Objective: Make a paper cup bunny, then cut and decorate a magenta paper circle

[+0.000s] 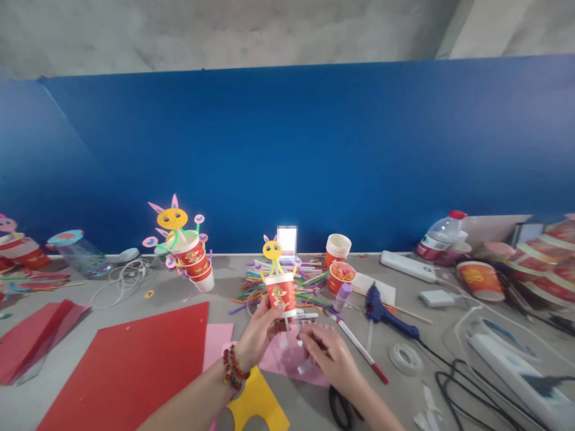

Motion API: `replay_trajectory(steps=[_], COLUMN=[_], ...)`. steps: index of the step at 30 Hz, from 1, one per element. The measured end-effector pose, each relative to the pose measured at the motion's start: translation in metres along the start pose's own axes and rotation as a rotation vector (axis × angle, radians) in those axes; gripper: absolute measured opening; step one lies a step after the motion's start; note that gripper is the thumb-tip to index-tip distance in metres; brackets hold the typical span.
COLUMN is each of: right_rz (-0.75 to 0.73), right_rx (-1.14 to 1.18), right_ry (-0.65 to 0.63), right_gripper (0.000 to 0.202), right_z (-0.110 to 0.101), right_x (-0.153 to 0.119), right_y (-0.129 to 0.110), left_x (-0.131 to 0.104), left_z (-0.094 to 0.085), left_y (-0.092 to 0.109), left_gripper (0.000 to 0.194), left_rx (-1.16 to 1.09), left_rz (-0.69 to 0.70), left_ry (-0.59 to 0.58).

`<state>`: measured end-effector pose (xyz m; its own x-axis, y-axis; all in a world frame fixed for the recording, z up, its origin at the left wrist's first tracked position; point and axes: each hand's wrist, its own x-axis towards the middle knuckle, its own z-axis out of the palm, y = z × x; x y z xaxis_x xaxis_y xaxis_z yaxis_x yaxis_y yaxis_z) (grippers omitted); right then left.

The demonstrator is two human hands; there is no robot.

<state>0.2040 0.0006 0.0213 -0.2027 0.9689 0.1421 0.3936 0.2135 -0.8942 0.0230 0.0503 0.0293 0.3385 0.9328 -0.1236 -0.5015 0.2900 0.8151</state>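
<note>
Cup, smooth printed paper; red sheet, matt paper; glue gun, smooth plastic; bottle, clear glossy plastic.

Red cup with gold figure print, yellow head, pink ears

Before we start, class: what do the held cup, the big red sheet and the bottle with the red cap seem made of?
Cup: probably smooth paper, judging by its printed side and pale rim. Red sheet: matte craft foam or card; its flat, even colour fits either. Bottle: likely clear, shiny plastic, since its body is see-through.
</note>
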Motion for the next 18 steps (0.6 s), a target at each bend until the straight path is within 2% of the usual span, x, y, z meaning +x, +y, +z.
replay_trajectory(steps=[2,5,7,9,11,15,18], right_rz=[-0.015,0.113,0.167,0.158,0.156,0.132,0.123], right_rx=[-0.197,-0.421,-0.569,-0.624,-0.67,-0.74,-0.75], right_ry=[0.041,0.103,0.098,0.044,0.08,0.154,0.135], right_gripper=[0.027,0.024,0.019,0.015,0.015,0.016,0.015], right_z=[-0.026,-0.05,-0.05,-0.043,-0.035,-0.031,-0.03], right_x=[-0.009,-0.039,-0.064,-0.086,-0.099,-0.101,-0.097], right_y=[-0.008,-0.005,0.007,0.019,0.029,0.03,0.027], left_x=[0.002,0.004,0.005,0.006,0.006,0.006,0.003], left_z=[-0.003,-0.009,-0.012,-0.014,-0.014,-0.014,-0.013], left_y=[0.007,0.017,0.023,0.026,0.028,0.028,0.03], left_gripper=[0.043,0.042,0.043,0.044,0.045,0.044,0.048], left_rx=[0.047,0.102,0.131,0.147,0.151,0.153,0.161], left_rz=[0.002,-0.01,-0.013,-0.016,-0.022,-0.011,-0.013], left_ry=[0.013,0.036,0.027,0.002,-0.016,-0.034,-0.057])
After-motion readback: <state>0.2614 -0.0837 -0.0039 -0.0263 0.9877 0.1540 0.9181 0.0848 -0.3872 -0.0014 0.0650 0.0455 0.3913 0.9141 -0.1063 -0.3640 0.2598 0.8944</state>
